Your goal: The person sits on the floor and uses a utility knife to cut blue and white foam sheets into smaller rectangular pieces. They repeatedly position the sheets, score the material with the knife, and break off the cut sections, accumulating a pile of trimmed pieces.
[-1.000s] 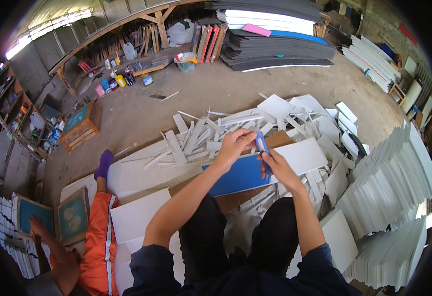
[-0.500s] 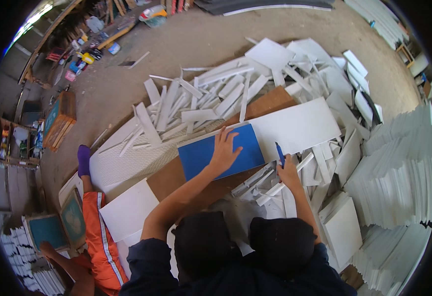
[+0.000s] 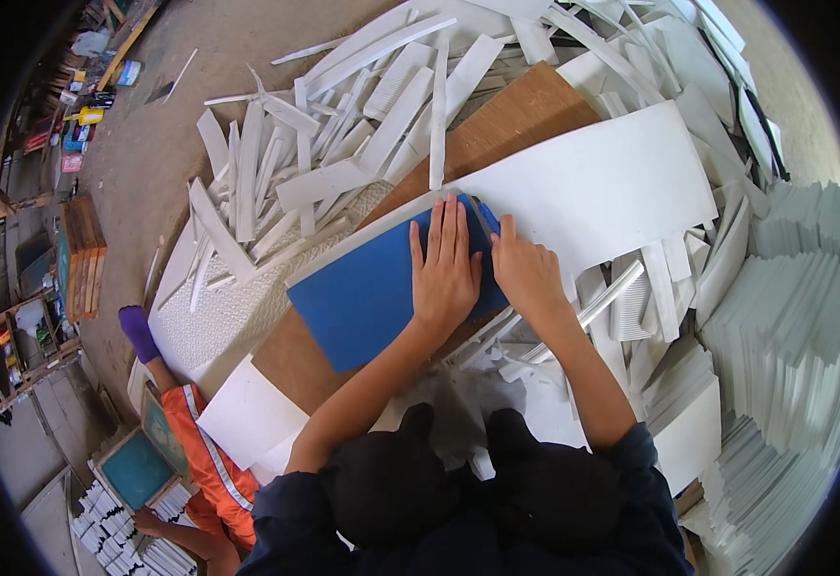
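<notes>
A blue rectangular panel (image 3: 353, 293) lies on a long white foam-like sheet (image 3: 602, 187), which rests across a brown board (image 3: 295, 357). My left hand (image 3: 446, 274) presses flat on the panel near its right end, fingers stretched out and side by side. Gripped in my right hand (image 3: 528, 274) is a slim blue cutter knife (image 3: 486, 216). Its tip meets the panel's right edge near the far corner, against the white sheet. My two hands are close together; the blade itself is too small to make out.
Beyond the board lies a heap of white offcut strips (image 3: 343, 158). Tall stacks of white sheets (image 3: 775, 317) stand at the right. At the left, another person's orange trouser leg (image 3: 211, 451) and purple-socked foot (image 3: 136, 331) show near a wooden crate (image 3: 82, 257).
My right hand has brought the knife left to the panel's right edge. My left hand has shifted towards that edge and flattened, fingers together. The view has also moved.
</notes>
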Demonstrator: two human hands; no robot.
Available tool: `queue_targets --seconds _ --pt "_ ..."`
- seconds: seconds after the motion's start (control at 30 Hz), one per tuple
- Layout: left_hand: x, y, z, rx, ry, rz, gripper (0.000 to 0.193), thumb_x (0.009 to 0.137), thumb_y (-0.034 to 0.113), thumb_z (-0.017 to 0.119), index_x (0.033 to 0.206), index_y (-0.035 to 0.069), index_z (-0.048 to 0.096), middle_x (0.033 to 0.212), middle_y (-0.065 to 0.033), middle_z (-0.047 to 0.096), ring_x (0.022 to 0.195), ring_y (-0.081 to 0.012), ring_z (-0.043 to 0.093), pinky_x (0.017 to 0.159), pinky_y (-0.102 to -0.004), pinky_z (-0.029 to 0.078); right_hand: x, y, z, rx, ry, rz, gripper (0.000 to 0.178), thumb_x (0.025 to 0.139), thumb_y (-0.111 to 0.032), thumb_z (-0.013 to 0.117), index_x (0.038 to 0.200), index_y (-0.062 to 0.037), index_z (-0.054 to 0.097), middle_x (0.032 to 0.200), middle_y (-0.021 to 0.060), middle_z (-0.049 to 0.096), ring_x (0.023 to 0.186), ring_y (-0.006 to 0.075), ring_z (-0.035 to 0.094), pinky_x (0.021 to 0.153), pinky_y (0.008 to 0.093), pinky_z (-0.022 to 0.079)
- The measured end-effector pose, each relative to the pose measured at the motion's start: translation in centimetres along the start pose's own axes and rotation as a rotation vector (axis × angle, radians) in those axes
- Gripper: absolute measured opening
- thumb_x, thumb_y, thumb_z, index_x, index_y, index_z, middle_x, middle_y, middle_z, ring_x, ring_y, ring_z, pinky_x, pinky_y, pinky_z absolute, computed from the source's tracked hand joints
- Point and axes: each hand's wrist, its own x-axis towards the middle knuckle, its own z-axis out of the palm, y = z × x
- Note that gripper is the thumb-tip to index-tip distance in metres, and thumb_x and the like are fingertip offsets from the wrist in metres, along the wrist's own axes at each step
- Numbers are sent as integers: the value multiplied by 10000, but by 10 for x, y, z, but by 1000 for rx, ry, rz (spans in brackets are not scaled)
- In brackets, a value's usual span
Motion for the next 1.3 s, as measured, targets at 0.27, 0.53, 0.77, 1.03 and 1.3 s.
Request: queue_targets --seconds 0.27,0.53,0.77,1.03,1.3 --pt "2 -1 0 -10 -1 -23 604 810 214 471 1330 -37 293 1412 -164 262 1329 -264 220 1067 -484 103 9 -9 -4 -13 -46 12 181 914 -233 406 962 -58 410 586 154 594 554 362 599 519 459 481" --pt "2 1 4 85 40 -13 583 822 242 470 1329 -6 323 1412 -140 276 1334 -253 211 1062 -511 95 8 -14 -3 -81 26 -31 95 872 -139 443 900 -54 412 580 109 601 564 290 629 483 370 499" --pt "0 5 -2 98 60 3 602 830 254 463 1340 -17 293 1413 -128 276 1332 -264 213 1044 -560 98 -99 16 5 -79 -159 80 120 871 -128 450 938 -37 412 552 119 584 507 302 606 448 385 478" --pt "-2 1 -1 99 53 -13 602 834 249 456 1345 -17 279 1421 -133 255 1337 -262 196 1049 -554 88 -80 7 -22 -71 -43 47 181 901 -202 443 975 -37 442 497 106 561 481 301 597 429 385 463" --pt "-1 4 -2 29 21 -19 607 830 205 456 1358 -10 248 1434 -149 221 1344 -277 174 1052 -545 39 4 -8 0 -36 108 -30 156 890 -209 460 912 -55 445 545 110 587 529 302 614 457 392 476"
